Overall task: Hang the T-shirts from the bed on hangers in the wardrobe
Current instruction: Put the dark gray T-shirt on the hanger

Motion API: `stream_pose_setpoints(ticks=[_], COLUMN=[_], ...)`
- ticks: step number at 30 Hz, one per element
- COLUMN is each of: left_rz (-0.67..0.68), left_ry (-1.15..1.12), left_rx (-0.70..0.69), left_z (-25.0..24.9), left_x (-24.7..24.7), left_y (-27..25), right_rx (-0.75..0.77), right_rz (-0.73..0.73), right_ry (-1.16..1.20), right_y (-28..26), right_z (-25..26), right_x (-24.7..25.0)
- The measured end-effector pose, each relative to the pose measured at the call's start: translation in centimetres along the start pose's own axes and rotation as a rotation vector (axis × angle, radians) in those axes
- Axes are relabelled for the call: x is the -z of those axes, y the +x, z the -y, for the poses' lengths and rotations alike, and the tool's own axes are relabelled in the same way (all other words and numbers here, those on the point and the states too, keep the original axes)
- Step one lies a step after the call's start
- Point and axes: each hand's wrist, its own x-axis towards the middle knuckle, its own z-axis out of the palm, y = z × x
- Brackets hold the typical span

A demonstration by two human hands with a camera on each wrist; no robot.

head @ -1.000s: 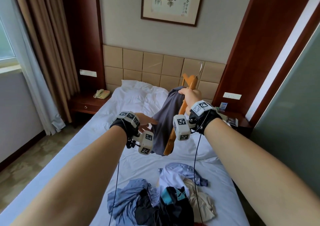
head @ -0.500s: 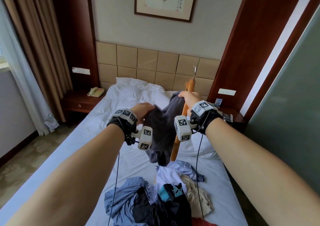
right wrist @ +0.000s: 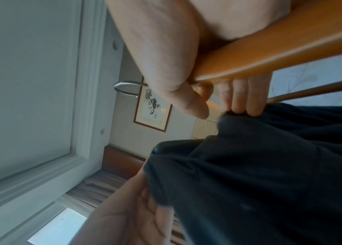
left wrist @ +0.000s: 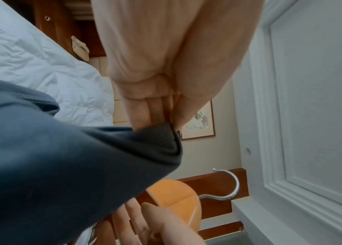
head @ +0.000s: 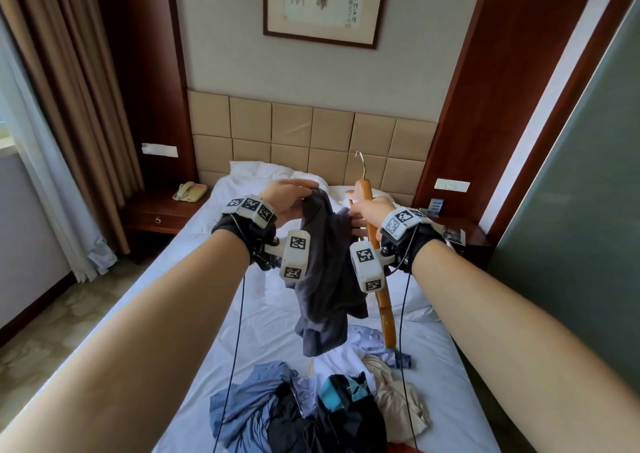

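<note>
Above the bed (head: 194, 300) and its heap of clothes (head: 311, 414), your dark T-shirt (head: 325, 279) hangs lengthwise downward between your hands, your left hand (head: 284, 199) pinching its top edge, your right hand (head: 372, 210) clamped on the hanger (head: 382, 300), which stands near-upright, hook up, and on the shirt's other edge.

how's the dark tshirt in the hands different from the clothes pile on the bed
The dark T-shirt hangs in the air, pinched by the left hand and right hand; the clothes pile lies crumpled on the bed, untouched. The T-shirt is one dark grey piece; the pile mixes blue, black, teal, beige and white. Neither is on the wooden hanger yet.
</note>
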Motion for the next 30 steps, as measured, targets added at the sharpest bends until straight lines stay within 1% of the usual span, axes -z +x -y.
stream_pose_setpoints(ticks=[4,8,11,13,15,18,20,22,25,26,30], left_rz=[0.049,0.151,0.221,0.246,0.213,0.072,0.016,0.012,0.076,0.097,0.109], left_ry=[-0.027,-0.019,0.032,0.077,0.142,0.347,0.439,0.379,0.195,0.165,0.159], left_rx=[-0.01,0.005,0.017,0.029,0.029,-0.017,-0.036,-0.025,0.027,0.04,0.101], left_z=[-0.6,-0.4,-0.4,-0.6,-0.6,-0.2,0.1,0.4,0.3,0.2,0.4], left_x=[-0.8,-1.5,-1.7,-1.9,-1.9,-1.3,-1.1,-1.0,-1.1,-1.2,-1.2], left_y=[0.0,0.0,0.2,0.1,0.1,0.8,1.1,1.1,0.8,0.8,1.2], right_rx=[0.045,0.115,0.168,0.184,0.176,0.143,0.119,0.12,0.143,0.153,0.185], right_rz=[0.082,0.159,0.156,0.141,0.085,0.032,0.023,0.02,0.015,0.014,-0.014], right_ry=[-0.039,-0.052,-0.155,-0.166,-0.18,-0.161,-0.14,-0.109,-0.101,-0.1,-0.069], right_y=[0.5,0.6,1.0,0.6,0.9,1.5,2.2,2.6,2.4,2.1,1.9], right_z=[0.0,0.0,-0.3,-0.2,-0.1,-0.2,-0.4,-0.4,-0.3,-0.2,0.1], right_x=[-0.2,-0.7,-1.0,-1.1,-1.0,-0.6,-0.5,-0.7,-1.1,-1.2,-1.3])
